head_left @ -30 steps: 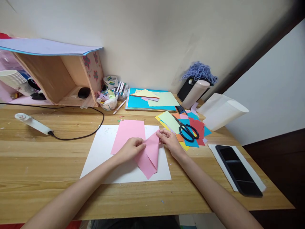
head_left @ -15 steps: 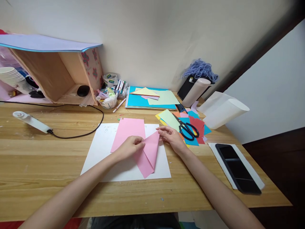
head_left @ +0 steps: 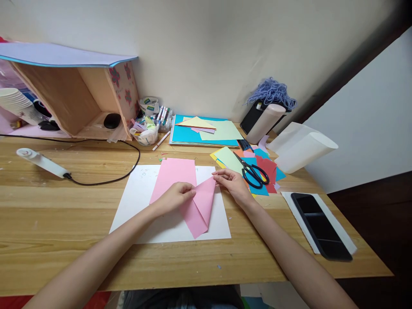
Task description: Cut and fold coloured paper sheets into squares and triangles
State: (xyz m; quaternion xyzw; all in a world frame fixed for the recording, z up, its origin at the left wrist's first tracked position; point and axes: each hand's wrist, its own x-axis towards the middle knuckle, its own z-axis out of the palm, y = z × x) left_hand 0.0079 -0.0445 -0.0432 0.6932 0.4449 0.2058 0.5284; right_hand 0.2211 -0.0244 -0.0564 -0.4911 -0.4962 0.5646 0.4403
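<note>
A folded sheet of pink paper [head_left: 202, 201] is held between my two hands over a white sheet [head_left: 144, 231]. One of its corners is turned over, making a slanted flap on the right side. My left hand [head_left: 177, 197] pinches its left edge between thumb and fingers. At the upper right corner, my right hand [head_left: 231, 184] grips the tip of the flap with its fingertips. Behind my left hand lies another pink sheet [head_left: 175, 176], flat on the white one and partly covered by that hand.
Black-handled scissors [head_left: 255, 176] rest on coloured paper scraps right of the white sheet. A phone [head_left: 322, 227] lies farther right. Stacked paper [head_left: 180, 136], a tub of scraps [head_left: 145, 136] and an open box [head_left: 86, 98] stand behind. A corded white tool [head_left: 41, 163] is at left.
Both hands keep the same hold on the folded pink paper. The whole view has shifted very slightly; nothing else has visibly moved.
</note>
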